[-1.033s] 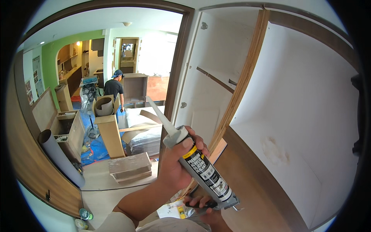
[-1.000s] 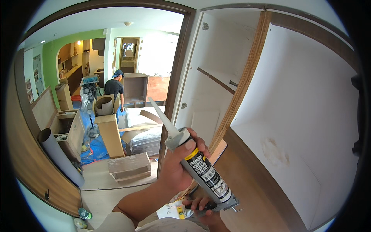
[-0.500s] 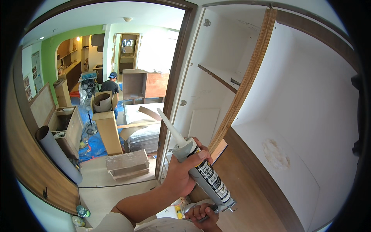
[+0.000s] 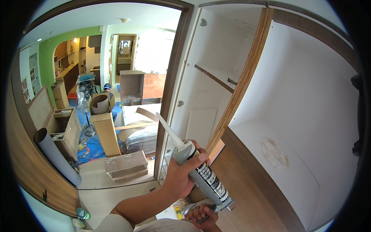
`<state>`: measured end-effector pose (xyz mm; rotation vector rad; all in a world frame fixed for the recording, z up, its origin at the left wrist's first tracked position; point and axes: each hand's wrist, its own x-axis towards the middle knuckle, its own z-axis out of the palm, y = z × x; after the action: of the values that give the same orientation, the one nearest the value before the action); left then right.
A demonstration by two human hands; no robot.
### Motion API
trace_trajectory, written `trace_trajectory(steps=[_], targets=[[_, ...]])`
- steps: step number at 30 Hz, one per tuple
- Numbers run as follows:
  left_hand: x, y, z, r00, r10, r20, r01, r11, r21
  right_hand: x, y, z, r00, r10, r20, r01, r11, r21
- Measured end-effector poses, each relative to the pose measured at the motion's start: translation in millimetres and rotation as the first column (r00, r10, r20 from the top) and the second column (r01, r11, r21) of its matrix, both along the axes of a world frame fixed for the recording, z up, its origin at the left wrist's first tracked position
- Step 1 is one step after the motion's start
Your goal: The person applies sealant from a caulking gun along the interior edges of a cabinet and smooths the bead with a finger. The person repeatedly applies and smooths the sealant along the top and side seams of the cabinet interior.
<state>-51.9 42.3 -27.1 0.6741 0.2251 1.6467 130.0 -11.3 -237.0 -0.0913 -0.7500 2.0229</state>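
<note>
A caulking gun [image 4: 224, 203] with a grey and black sealant tube [image 4: 209, 181] in it is held at a slant before me. Its long white nozzle [image 4: 170, 131] points up and to the left, toward the door frame. Near the nozzle end, my left hand [image 4: 181, 176] is wrapped round the front of the gun, thumb along the tube. Lower down, my right hand [image 4: 203, 217] is closed round the gun's handle. The nozzle tip appears in front of the dark door frame [image 4: 165, 96], and no bead of sealant shows at it.
To the right stands an open white cabinet [image 4: 305, 77] with a raw plywood edge [image 4: 247, 73] and a whitish patch [image 4: 274, 153]. A wooden door [image 4: 42, 170] is at left. Beyond the doorway are a low box [image 4: 125, 164], a rolled sheet [image 4: 58, 156], cartons and a crouching person [image 4: 107, 88].
The view has shifted slightly. The person in the far room has sunk lower behind the carton. Both my hands keep the same hold on the caulking gun.
</note>
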Motion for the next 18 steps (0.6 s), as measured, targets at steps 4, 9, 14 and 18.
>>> trace_trajectory(steps=[4, 9, 14, 18], targets=[[0.3, -0.7, -1.8, 1.0, 0.004, -0.002, -0.004, 1.0, -0.013, 2.4, -0.1, -5.9, 1.0, 0.014, 0.013, -0.014, 1.0, -0.027], [0.9, 0.6, -3.7, 1.0, -0.001, 0.006, 0.001, 1.0, -0.025, 5.3, 2.6, -15.1, 0.999, 0.031, 0.016, -0.03, 0.997, -0.075], [0.1, 0.2, -4.0, 1.0, 0.009, 0.003, -0.008, 0.999, -0.042, 6.7, 5.6, -24.6, 0.998, 0.068, -0.008, -0.068, 0.993, -0.097], [-0.3, 1.4, -3.9, 1.0, 0.015, 0.002, -0.015, 0.999, -0.036, 7.4, 10.2, -32.1, 0.996, 0.084, -0.031, -0.086, 0.993, -0.081]])
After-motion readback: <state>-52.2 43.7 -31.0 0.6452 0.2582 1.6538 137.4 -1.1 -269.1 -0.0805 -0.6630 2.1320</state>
